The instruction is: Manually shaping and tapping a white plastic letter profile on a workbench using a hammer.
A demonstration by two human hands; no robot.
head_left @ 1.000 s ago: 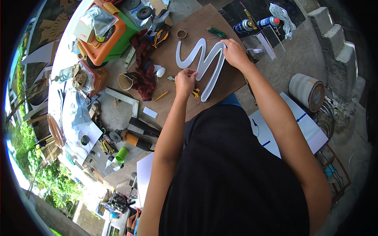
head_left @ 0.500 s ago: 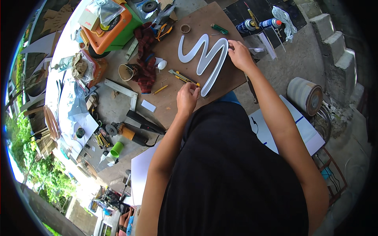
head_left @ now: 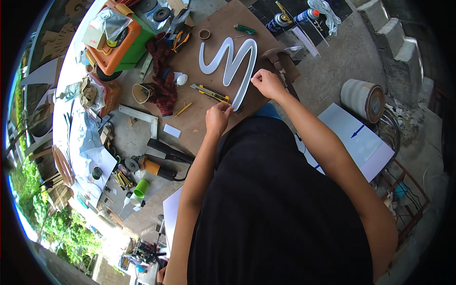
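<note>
White, raised-edged zigzag piece (head_left: 229, 73) lying on the brown board (head_left: 190, 69), its lower end toward the wearer; left hand (head_left: 218, 118) at that end, fingers curled nearly together, a firm grip not discernible; right hand (head_left: 267, 83) at the outer right edge, thumb and fingers drawn close, hold likewise uncertain; the two contacts presumably steady the long stroke; cutter (head_left: 212, 93) just beside the left hand, apparently for easy reach, with the pencil (head_left: 183, 109) farther left; tape roll (head_left: 204, 33) beyond the piece.
</note>
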